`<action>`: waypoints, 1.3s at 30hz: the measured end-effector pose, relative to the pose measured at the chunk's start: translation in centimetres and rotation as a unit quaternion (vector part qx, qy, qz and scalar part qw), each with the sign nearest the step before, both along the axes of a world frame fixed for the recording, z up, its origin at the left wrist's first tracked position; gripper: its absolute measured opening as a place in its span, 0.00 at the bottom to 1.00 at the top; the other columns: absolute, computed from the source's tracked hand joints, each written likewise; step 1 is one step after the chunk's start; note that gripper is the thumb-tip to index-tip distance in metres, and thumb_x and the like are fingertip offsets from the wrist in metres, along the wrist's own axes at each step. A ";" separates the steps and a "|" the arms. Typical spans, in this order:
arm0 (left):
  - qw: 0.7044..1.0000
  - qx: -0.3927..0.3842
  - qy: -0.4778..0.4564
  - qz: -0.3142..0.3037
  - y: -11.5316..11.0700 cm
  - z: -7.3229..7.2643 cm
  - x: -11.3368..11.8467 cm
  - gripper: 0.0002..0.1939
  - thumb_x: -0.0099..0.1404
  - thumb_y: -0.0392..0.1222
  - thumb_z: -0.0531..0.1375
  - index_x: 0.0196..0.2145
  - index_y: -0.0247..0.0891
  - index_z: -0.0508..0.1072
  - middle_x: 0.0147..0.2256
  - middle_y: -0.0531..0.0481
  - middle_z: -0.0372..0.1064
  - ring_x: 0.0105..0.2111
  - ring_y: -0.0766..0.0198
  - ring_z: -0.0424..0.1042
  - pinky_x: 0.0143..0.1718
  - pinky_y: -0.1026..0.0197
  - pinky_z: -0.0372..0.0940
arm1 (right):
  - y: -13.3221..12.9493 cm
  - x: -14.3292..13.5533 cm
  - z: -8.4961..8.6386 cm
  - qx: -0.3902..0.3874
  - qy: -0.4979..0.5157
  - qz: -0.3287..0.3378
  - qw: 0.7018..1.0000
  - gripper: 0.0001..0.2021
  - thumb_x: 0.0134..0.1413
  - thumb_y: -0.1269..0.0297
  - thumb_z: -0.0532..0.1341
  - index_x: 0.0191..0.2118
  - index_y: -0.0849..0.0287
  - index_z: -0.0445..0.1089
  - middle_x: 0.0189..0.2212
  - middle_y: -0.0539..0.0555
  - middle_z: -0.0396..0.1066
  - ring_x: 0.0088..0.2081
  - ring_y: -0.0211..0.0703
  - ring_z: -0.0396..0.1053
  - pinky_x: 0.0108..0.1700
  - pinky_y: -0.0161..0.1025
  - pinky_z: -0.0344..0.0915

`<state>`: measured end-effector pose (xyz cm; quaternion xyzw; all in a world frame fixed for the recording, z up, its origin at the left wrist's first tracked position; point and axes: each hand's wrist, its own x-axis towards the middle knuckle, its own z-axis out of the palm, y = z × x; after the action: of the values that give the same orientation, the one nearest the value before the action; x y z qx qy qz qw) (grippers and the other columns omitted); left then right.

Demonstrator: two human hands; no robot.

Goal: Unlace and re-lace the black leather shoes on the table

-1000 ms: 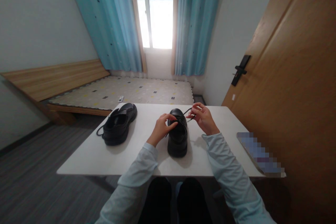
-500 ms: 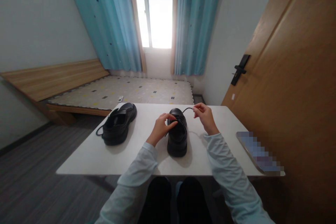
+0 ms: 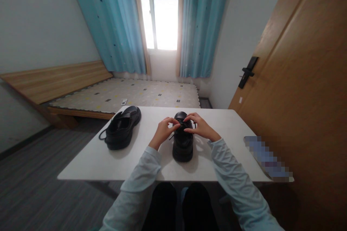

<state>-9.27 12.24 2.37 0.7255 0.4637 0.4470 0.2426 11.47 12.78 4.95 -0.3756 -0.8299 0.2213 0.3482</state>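
A black lace-up shoe (image 3: 183,149) stands on the white table (image 3: 151,166) in front of me, its heel toward me. At the left side of its laces, my left hand (image 3: 166,129) pinches a black lace. My right hand (image 3: 197,125) is over the right side of the laces, thumb and forefinger bent and slightly apart; a loop of lace shows beside its fingers. Whether those fingertips grip a lace is too small to tell. The other black shoe (image 3: 120,139) rests at the table's left, a lace hanging from its heel end.
A blurred flat object (image 3: 267,158) lies at the table's right edge. Behind the table is a bed (image 3: 151,92) with a small white remote (image 3: 124,101). A wooden door (image 3: 303,79) with a black handle stands at the right.
My right hand has moved left, from holding a lace stretched out to the right, to the shoe's laces beside my left hand. My left hand has stayed nearly still.
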 end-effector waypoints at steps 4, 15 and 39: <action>1.000 -0.008 -0.005 -0.007 0.0 -0.1 0.1 0.07 0.58 0.45 0.61 0.30 0.39 0.74 0.33 0.49 0.72 0.36 0.60 0.72 0.40 0.55 0.68 | -0.1 0.0 0.0 -0.011 -0.013 0.002 1.000 0.15 0.44 0.62 0.68 0.41 0.57 0.71 0.44 0.57 0.63 0.47 0.48 0.64 0.48 0.46 0.64; 1.000 0.010 -0.026 -0.013 0.4 -0.7 0.6 0.07 0.61 0.45 0.57 0.32 0.38 0.69 0.34 0.49 0.71 0.38 0.60 0.70 0.46 0.52 0.66 | 0.2 0.1 -0.4 -0.004 -0.033 0.004 0.999 0.15 0.47 0.61 0.67 0.42 0.58 0.70 0.42 0.57 0.63 0.46 0.47 0.63 0.46 0.45 0.64; 0.998 0.032 -0.039 -0.032 -0.2 0.1 0.4 0.10 0.56 0.42 0.62 0.36 0.38 0.70 0.31 0.51 0.67 0.32 0.64 0.66 0.38 0.60 0.62 | 0.2 0.0 -0.3 -0.004 -0.044 -0.002 0.999 0.15 0.47 0.63 0.67 0.41 0.58 0.69 0.42 0.57 0.64 0.46 0.48 0.63 0.46 0.45 0.63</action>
<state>-8.83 12.04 2.47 0.7294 0.4158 0.4814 0.2517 11.47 12.99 4.70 -0.3879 -0.8429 0.2073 0.3101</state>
